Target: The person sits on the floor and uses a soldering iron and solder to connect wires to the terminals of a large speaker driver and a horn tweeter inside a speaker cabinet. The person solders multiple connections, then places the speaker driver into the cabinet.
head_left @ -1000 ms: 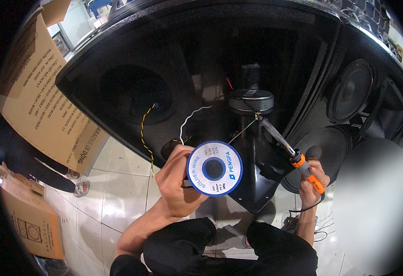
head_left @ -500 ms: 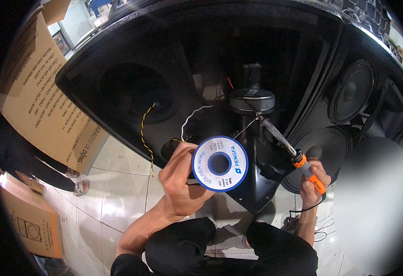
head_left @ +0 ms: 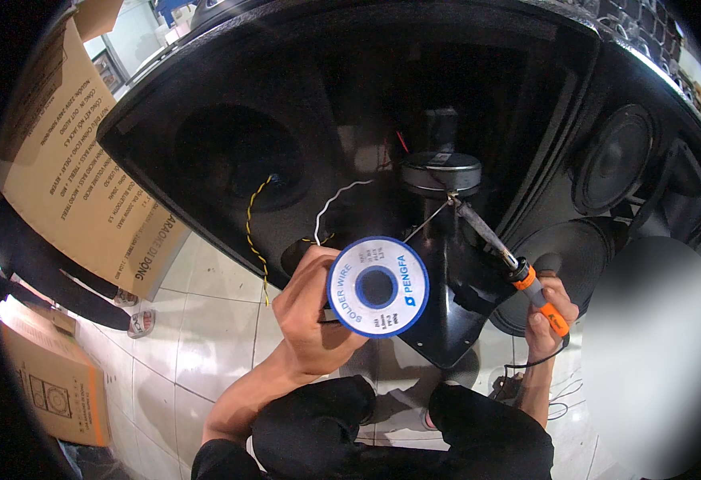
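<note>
My left hand (head_left: pixel 310 312) is closed round a spool of solder wire (head_left: pixel 342 286), white-faced with a blue rim. From the spool a thin strand of solder (head_left: pixel 430 219) runs up to the edge of a round metal speaker driver (head_left: pixel 441 174). In my right hand (head_left: pixel 549 314) is an orange and grey soldering iron (head_left: pixel 530 284), its tip at the same spot on the driver's edge where the solder ends. The driver sits on a black horn (head_left: pixel 438 324), which stands between my legs and the dark cabinet.
Behind the driver is a large black speaker cabinet (head_left: pixel 350 88) with a round opening. A yellow-black twisted wire (head_left: pixel 251 228) and a white wire (head_left: pixel 321 214) hang from it. Another cabinet with speaker cones (head_left: pixel 616 156) stands right. Cardboard boxes (head_left: pixel 62 160) are left, beside another person's legs (head_left: pixel 70 272).
The spool has shifted slightly left and its face has turned a little. The iron's tip and the solder end stay together at the driver's edge.
</note>
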The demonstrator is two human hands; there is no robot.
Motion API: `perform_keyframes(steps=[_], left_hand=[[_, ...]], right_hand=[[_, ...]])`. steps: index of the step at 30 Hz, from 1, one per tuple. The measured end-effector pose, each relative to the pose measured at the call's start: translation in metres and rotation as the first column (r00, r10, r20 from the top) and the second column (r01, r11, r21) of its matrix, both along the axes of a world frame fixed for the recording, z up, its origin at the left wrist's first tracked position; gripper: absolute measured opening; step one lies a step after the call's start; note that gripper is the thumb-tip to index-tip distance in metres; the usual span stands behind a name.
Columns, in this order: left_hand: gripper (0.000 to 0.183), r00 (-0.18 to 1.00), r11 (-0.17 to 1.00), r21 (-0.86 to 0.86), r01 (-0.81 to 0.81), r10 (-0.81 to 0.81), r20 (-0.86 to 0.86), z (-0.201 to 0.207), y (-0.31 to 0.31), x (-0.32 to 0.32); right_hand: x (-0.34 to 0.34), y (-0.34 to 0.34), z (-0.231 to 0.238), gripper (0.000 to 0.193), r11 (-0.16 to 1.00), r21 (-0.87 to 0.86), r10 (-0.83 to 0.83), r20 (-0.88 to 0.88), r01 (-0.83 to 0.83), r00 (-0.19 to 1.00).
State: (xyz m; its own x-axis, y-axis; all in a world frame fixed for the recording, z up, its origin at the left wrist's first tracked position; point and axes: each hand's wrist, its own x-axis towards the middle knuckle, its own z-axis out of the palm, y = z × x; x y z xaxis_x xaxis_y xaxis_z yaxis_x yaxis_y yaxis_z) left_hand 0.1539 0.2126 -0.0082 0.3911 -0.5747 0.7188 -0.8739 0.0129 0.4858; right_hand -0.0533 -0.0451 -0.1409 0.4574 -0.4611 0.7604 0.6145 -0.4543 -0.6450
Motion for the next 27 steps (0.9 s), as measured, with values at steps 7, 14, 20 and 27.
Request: perform_keyframes(steps=[7,14,20,27], left_hand=[[0.049,0.997,0.998,-0.023,-0.057,0.058,0.043,-0.006,0.009,0.002],[0.049,0.998,0.999,-0.029,-0.038,0.039,0.044,-0.006,0.010,0.003],[0.050,0.997,0.998,-0.030,-0.048,0.050,0.062,-0.005,0.011,0.003],[0.051,0.996,0.998,-0.012,-0.060,0.061,0.067,-0.006,0.011,0.002]], right_hand=[[0.004,0.001,0.002,0.042,0.999,0.032,-0.011,0.004,0.010,1.000],[0.005,0.005,0.010,0.039,0.999,0.024,-0.043,0.003,0.043,0.999],[0.004,0.004,0.007,0.039,0.998,0.038,-0.051,-0.005,0.051,0.999],[0.005,0.004,0.005,0.041,0.998,0.060,-0.034,0.012,0.033,0.999]])
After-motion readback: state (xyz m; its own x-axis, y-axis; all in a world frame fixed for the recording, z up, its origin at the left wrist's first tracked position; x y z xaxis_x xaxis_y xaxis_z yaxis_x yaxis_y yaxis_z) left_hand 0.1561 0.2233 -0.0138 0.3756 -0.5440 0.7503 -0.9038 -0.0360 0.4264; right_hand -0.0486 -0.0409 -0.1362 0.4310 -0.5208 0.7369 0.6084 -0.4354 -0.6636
